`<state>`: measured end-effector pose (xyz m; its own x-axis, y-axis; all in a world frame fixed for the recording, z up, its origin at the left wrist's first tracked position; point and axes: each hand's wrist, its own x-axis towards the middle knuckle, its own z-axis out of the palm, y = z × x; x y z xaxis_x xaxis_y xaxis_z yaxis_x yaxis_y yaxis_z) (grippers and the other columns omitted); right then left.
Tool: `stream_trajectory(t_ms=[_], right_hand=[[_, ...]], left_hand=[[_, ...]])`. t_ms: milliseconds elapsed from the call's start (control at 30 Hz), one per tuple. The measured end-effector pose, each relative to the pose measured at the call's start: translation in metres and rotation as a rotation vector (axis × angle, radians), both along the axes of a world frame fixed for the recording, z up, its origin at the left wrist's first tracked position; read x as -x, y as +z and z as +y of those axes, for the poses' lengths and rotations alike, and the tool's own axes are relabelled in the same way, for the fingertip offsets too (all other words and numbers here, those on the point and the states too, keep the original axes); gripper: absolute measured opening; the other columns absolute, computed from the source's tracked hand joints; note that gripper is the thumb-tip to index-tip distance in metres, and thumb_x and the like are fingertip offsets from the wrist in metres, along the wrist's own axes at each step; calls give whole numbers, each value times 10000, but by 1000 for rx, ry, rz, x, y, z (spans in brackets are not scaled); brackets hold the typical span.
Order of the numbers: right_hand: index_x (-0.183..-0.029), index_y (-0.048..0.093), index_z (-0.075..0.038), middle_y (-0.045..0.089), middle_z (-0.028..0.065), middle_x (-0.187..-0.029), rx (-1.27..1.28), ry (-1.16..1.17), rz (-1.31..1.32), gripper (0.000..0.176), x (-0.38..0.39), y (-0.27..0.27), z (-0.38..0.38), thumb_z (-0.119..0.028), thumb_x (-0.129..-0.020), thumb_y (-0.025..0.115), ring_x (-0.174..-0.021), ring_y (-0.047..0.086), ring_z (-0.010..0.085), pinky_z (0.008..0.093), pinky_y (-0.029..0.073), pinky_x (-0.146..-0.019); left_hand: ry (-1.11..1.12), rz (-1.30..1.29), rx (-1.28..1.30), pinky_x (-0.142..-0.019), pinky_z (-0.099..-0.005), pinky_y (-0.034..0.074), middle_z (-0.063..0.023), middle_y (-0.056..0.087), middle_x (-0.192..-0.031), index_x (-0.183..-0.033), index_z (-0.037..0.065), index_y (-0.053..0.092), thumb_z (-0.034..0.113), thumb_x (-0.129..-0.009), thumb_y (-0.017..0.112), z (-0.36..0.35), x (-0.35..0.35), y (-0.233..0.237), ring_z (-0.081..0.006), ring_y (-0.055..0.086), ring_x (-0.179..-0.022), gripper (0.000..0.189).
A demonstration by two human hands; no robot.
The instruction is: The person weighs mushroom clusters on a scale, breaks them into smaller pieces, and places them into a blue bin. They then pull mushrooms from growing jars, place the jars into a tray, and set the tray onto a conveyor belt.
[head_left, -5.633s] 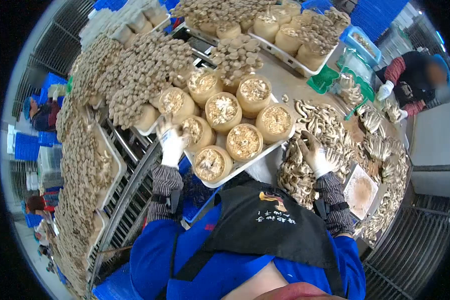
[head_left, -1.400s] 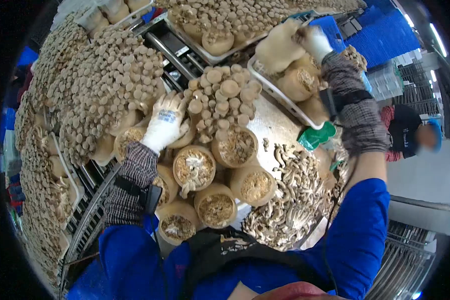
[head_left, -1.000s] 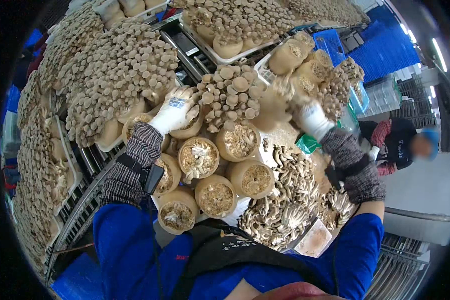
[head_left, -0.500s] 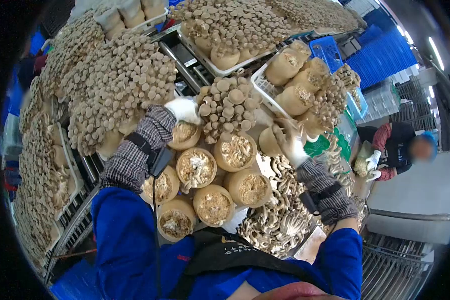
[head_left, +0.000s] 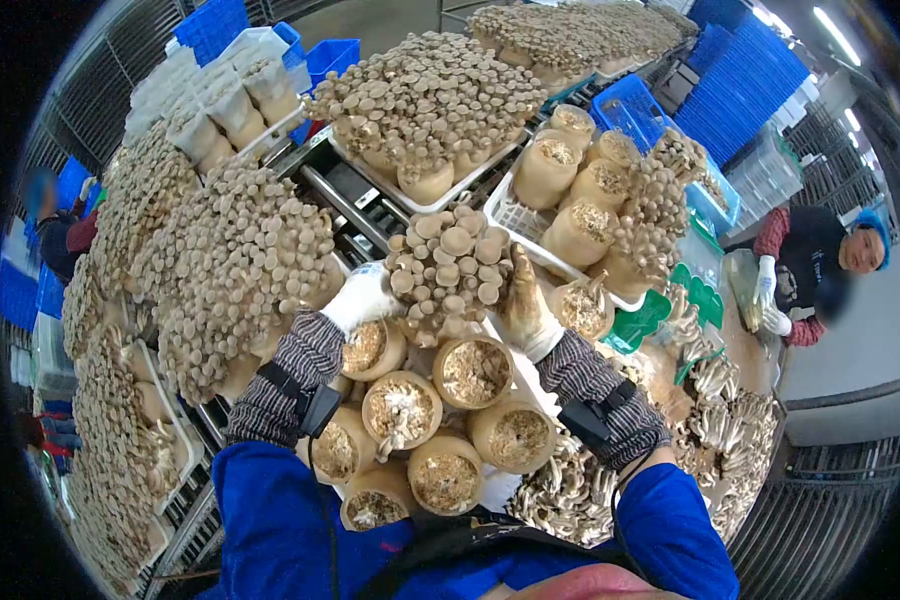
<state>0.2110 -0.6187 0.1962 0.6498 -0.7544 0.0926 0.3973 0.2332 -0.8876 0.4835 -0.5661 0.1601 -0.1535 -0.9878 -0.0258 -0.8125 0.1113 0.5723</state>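
A cluster of brown-capped mushrooms (head_left: pixel 450 262) stands on a block in front of me, between my two hands. My left hand (head_left: pixel 366 296), in a white glove, is closed on the cluster's left side. Against its right side lies my right hand (head_left: pixel 526 308), in a soiled white glove, its fingers stretched upward along the caps. Just below are several round blocks with bare tops, one of them a bare-topped block (head_left: pixel 473 372) nearest the cluster. Loose picked mushrooms (head_left: pixel 570 490) lie in a heap at the lower right.
Dense mushroom crates fill the left; another full crate (head_left: pixel 435 110) stands ahead. A white basket (head_left: pixel 515 212) holds bare blocks. Green trays (head_left: pixel 640 322) lie right, near a co-worker (head_left: pixel 810 262) holding a bag. Blue crates (head_left: pixel 745 85) are stacked behind. Another person (head_left: pixel 60 230) is far left.
My right hand has moved left onto the cluster's right side. The cluster sits lower in view, and the whole view has shifted. A block under my right hand is now uncovered.
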Motion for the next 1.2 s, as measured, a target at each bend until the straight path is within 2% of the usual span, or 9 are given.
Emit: stream_trajectory(t_ms=[33, 200, 400, 533, 633, 800, 1000, 1067, 1200], right_hand=[[-1495, 327, -88, 447, 84, -1471, -419, 53, -85, 577, -5, -3, -10, -463, -1059, 292, -1341, 433, 195, 369, 391, -1110], [-1488, 331, -77, 464, 77, -1451, -429, -46, -89, 598, -2, -26, -13, -481, -1048, 346, -1302, 473, 193, 358, 398, -1101], [-1390, 450, -59, 583, 59, -1287, 69, -339, 345, 605, 0, -15, -17, -522, -1001, 463, -1134, 587, 166, 310, 500, -970], [-1429, 415, -75, 523, 76, -1377, -134, -265, 110, 585, 10, 75, -39, -495, -1021, 422, -1211, 550, 207, 378, 481, -1011], [-1416, 433, -85, 524, 86, -1381, -220, -257, 27, 527, 28, 85, -80, -434, -1023, 460, -1219, 544, 219, 401, 481, -1018], [-1384, 445, -9, 609, 114, -1248, 177, -388, 62, 454, 66, 48, -192, -127, -968, 584, -1067, 630, 208, 348, 561, -860], [-1399, 446, -4, 523, 145, -1405, -67, -606, 515, 572, 105, -5, -207, -439, -1028, 450, -1244, 541, 270, 394, 414, -1075], [-1254, 504, 58, 604, 257, -1105, 418, -1002, 776, 503, 109, -46, -158, -215, -880, 701, -1020, 605, 348, 434, 493, -856], [-1188, 567, -3, 589, 211, -1064, 974, -660, 1045, 545, 123, -32, -29, -255, -761, 794, -1025, 561, 375, 495, 439, -922]], left_hand=[[32, 59, -21, -886, -383, 525, -156, 692, -1110, -1183, 73, 645, 233, -725, 762, 1, 2, 1, -321, 658, -1029, 499], [73, 626, -132, -971, -322, 497, -114, 637, -1252, -1340, -11, 488, 17, -717, 748, 8, 8, 23, -165, 610, -1110, 676], [179, 758, 55, -938, -346, 507, -128, 607, -1229, -1310, 15, 486, 0, -687, 729, 23, -7, 22, -253, 622, -1089, 668], [52, 195, 214, -1012, -332, 462, -109, 612, -1254, -1277, 2, 535, -40, -732, 702, -29, 15, 94, -187, 579, -1163, 571], [64, 325, 211, -830, -396, 546, -224, 691, -1030, -1251, -4, 559, 62, -569, 791, -84, 32, 95, -339, 690, -931, 723], [-123, 657, 244, -981, -321, 481, -93, 654, -1229, -1286, 20, 546, 75, -705, 845, -172, 70, 81, -154, 607, -1088, 655], [28, 59, -54, -1026, -374, 448, -320, 564, -1274, -1430, -112, 314, 230, -750, 772, -223, 83, -12, -357, 563, -1211, 889], [-19, 218, 59, -1041, -367, 432, -312, 542, -1316, -1452, -93, 297, 319, -807, 755, -208, 88, -36, -356, 547, -1234, 892], [-94, 208, -76, -1052, -347, 414, -266, 537, -1358, -1432, -67, 372, 381, -887, 674, -192, 84, -47, -311, 539, -1248, 768]])
